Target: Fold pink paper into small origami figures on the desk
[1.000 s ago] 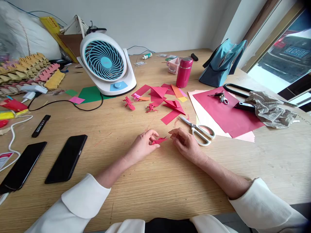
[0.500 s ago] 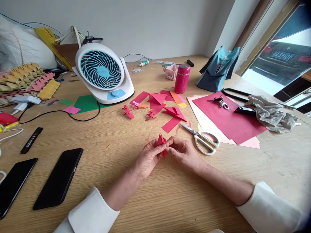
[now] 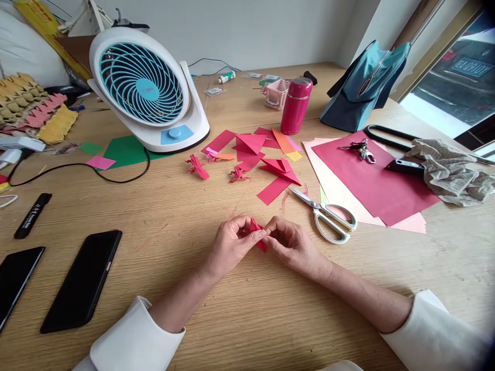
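Note:
A small piece of folded red paper [image 3: 261, 244] is held just above the table, between my two hands. My left hand [image 3: 235, 242] pinches it with the thumb across its front; the fingers behind cover part of it. From the other side, the thumb and index fingertip of my right hand [image 3: 292, 242] grip its right edge. Beyond my hands lie small folded red paper figures, one at the left [image 3: 197, 167] and one nearer the middle [image 3: 238, 174]. A folded red paper piece [image 3: 281, 169] rests on a red strip [image 3: 274, 191]. White-handled scissors [image 3: 327, 216] lie right of my right hand.
A white fan [image 3: 193, 111] stands at the back left, near a pink flask [image 3: 297, 105] and a blue bag [image 3: 365, 90]. Red sheets [image 3: 375, 190] with keys [image 3: 363, 150] lie at the right. Two black phones, one nearer me [image 3: 83, 281], and a marker [image 3: 33, 215] are at the left.
The folded red paper has tilted, and less of its upper point shows. My left fingers have curled further over its top. The camera view has shifted slightly.

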Demonstrator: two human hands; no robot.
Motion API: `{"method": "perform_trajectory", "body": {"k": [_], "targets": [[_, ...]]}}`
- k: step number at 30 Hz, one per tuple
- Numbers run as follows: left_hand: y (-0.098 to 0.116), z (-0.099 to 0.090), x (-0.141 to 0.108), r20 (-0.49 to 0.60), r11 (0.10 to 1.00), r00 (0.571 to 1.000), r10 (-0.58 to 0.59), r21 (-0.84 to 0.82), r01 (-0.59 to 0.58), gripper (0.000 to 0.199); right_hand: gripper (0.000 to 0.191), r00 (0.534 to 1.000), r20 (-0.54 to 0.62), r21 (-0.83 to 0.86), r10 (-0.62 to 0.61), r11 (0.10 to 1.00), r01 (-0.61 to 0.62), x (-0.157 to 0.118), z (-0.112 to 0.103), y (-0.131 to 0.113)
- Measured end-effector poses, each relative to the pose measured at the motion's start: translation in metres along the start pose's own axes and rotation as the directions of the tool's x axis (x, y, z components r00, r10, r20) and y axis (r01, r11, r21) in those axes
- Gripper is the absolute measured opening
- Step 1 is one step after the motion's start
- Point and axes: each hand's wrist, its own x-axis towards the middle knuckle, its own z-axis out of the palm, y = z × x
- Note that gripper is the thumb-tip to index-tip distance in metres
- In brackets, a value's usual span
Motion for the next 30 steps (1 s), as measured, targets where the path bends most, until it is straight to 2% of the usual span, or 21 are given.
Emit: {"method": "perform_trajectory", "body": {"k": [6, 12, 23, 30], "targets": [[0.004, 0.0052, -0.0033, -0.035, 0.996, 0.999, -0.005, -0.092, 0.002, 0.023, 0.023, 1.0, -0.01, -0.035, -0.027, 0.999, 0.026, -0.0001, -0.0008, 0.0019], [0.0021, 0.0024, -0.0013, -0.115, 0.999, 0.993, -0.002, -0.041, -0.002, 0.014, 0.019, 0.998, -0.028, -0.103, -0.057, 0.993, 0.053, -0.0007, -0.0005, 0.0019], [0.0035, 0.0036, -0.0026, -0.15, 1.0, 0.989, -0.012, -0.01, 0.01, 0.017, 0.015, 0.99, -0.077, -0.203, -0.118, 0.974, 0.101, -0.0018, 0.0005, 0.0003], [0.004, 0.0016, -0.0027, -0.15, 0.998, 0.987, 0.06, 0.034, -0.056, 0.017, 0.014, 0.989, -0.073, -0.216, -0.125, 0.971, 0.107, -0.001, 0.0009, 0.0008]]}}
